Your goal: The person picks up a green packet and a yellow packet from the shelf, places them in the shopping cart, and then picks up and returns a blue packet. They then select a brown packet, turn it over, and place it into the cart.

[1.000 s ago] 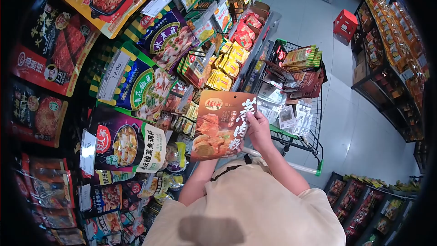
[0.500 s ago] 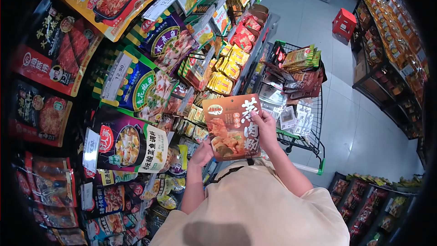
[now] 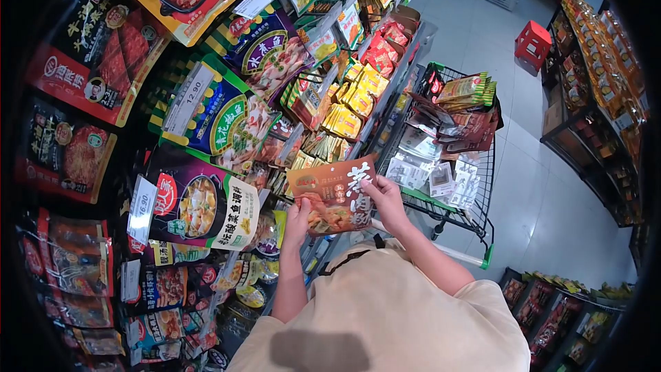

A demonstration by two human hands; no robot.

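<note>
A brown-orange seasoning packet (image 3: pixel 335 196) with large white characters and a food picture is held in front of my body, its printed face up. My right hand (image 3: pixel 388 202) pinches its right edge, thumb on the front. At the lower left edge, my left hand (image 3: pixel 295 224) has its thumb over the front and its other fingers mostly hidden. Just left of that hand, a purple-and-white pickled fish seasoning bag (image 3: pixel 196 200) hangs on the shelf display.
A shopping cart (image 3: pixel 490 224) with a green-trimmed frame stands ahead to the right, carrying brown packets (image 3: pixel 468 120) and silvery-white packs (image 3: pixel 441 178). Hanging bags and price tags (image 3: pixel 141 210) line the left shelf. A red box (image 3: pixel 533 45) sits on the floor near the right shelves (image 3: pixel 592 96).
The seasoning packet has moved left and tilted slightly. My left hand has risen and its thumb now lies over the packet's front. The view has shifted a little.
</note>
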